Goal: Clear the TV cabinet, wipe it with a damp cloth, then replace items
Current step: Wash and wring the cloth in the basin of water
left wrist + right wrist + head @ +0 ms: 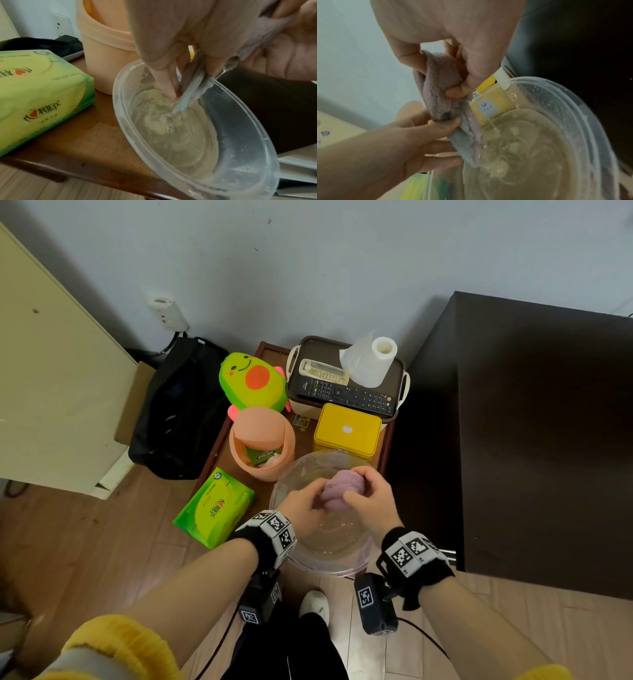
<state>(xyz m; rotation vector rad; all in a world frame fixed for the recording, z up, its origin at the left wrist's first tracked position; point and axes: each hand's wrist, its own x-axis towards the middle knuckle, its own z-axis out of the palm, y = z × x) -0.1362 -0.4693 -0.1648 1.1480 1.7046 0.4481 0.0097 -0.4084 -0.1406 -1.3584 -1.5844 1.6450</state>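
Note:
A wet purple cloth (342, 487) is bunched between both hands above a clear plastic basin (284, 491) holding a little water. My left hand (305, 505) grips its lower end and my right hand (368, 491) grips its upper part. In the left wrist view the cloth (193, 86) hangs from my fingers and water runs off it into the basin (240, 135). The right wrist view shows the cloth (443, 94) squeezed in the right hand, dripping into the basin (573, 108). The dark TV cabinet (534, 433) stands bare at the right.
A low wooden table (219, 453) holds the basin, a green tissue pack (215, 508), an orange bin (262, 446), a yellow tin (346, 429), an avocado plush (251, 381) and a lidded box (298, 381) carrying remotes (346, 395) and a paper roll (371, 361). A black bag (178, 412) lies left.

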